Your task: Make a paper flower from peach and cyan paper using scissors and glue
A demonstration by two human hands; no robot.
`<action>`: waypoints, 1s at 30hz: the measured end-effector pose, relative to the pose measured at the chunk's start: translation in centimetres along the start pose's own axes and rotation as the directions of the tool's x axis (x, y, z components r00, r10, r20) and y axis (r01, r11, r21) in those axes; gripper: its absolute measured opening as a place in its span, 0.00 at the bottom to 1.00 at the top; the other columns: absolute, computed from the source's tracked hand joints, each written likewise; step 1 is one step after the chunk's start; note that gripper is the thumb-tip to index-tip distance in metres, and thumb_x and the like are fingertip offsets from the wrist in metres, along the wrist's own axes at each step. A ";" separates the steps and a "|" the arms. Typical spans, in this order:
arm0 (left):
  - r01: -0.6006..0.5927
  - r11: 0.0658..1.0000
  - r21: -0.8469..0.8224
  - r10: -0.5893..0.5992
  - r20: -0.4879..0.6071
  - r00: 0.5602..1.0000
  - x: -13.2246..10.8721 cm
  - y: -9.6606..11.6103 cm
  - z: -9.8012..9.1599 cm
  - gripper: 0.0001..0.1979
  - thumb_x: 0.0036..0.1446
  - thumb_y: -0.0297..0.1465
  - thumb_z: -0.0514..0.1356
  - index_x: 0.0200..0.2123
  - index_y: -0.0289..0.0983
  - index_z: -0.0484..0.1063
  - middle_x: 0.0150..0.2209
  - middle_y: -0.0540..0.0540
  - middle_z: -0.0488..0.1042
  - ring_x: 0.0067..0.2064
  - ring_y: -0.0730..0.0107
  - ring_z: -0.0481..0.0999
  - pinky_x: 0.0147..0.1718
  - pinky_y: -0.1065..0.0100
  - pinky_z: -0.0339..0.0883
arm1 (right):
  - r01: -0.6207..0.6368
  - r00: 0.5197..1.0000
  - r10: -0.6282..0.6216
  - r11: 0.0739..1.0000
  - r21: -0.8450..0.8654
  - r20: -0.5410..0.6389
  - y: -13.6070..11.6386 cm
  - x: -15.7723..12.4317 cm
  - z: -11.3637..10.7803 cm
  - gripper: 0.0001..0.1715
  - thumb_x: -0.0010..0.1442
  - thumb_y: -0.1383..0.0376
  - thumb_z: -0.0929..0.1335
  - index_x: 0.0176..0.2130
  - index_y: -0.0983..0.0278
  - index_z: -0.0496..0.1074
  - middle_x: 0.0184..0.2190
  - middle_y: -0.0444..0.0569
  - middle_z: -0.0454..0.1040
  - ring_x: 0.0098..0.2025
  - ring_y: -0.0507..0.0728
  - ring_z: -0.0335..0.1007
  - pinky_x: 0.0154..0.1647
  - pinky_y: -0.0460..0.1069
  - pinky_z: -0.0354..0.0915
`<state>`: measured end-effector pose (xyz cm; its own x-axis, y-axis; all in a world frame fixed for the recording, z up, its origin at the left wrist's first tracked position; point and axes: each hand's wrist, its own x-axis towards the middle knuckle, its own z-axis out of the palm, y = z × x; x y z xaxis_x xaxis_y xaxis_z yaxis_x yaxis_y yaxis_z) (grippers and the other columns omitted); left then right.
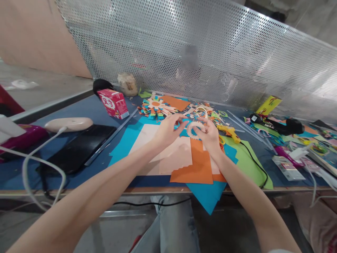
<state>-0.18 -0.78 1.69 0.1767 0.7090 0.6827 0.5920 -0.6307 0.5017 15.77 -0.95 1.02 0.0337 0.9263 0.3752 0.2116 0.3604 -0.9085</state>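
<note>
Above the stacked paper, my right hand (211, 136) grips a pale pink paper ring (190, 131) with a jagged, toothed outer edge, its thumb reaching into the ring. My left hand (168, 129) is just left of the ring, fingers curved and a gap between thumb and forefinger; nothing shows in it. Beneath both hands lie pale pink sheets (175, 156), orange paper (198, 168) and blue paper (123, 140). A yellow hot glue gun (229, 132) rests beside my right hand on green paper (252, 160).
Colourful paper flowers (156, 104) and scraps (201, 109) pile up behind my hands. On the left are a red-pink box (113, 103), a black phone (81, 146) and a white cable (26, 165). Clear glue sticks (247, 126) lie right. A perforated metal panel (163, 42) borders the back.
</note>
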 end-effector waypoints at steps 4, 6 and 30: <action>0.118 0.979 -0.167 -0.089 0.169 0.982 -0.1 -0.2 0.9 0.13 0.54 0.39 0.55 0.33 0.35 0.70 0.29 0.47 0.72 0.31 0.73 0.71 0.26 0.74 0.64 | 0.047 0.999 -0.047 0.999 -0.012 -0.026 0.1 0.1 -0.1 0.17 0.42 0.60 0.70 0.34 0.63 0.69 0.32 0.47 0.74 0.31 0.54 0.70 0.31 0.49 0.65; 0.154 0.963 -0.221 -0.104 0.222 0.970 -0.3 -0.3 1.3 0.13 0.51 0.40 0.58 0.28 0.35 0.69 0.27 0.48 0.71 0.30 0.73 0.70 0.26 0.74 0.64 | 0.074 0.996 -0.076 0.996 -0.057 -0.039 0.1 0.1 -0.2 0.12 0.43 0.61 0.70 0.31 0.63 0.69 0.30 0.46 0.74 0.31 0.54 0.70 0.32 0.49 0.65; -0.274 0.867 -0.416 0.280 -0.047 0.959 -1.9 2.8 -1.3 0.10 0.60 0.26 0.47 0.26 0.37 0.59 0.25 0.50 0.64 0.33 0.74 0.68 0.33 0.70 0.65 | 0.638 0.770 -0.612 0.727 -0.252 0.183 -4.5 -3.5 -1.5 0.07 0.52 0.73 0.64 0.27 0.61 0.66 0.34 0.47 0.74 0.37 0.54 0.71 0.37 0.51 0.68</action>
<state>0.16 -4.30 2.49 0.2984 0.4880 0.8202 0.1376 -0.8724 0.4690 16.20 -6.01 4.12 -0.2820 0.5125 0.8110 0.4220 0.8255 -0.3749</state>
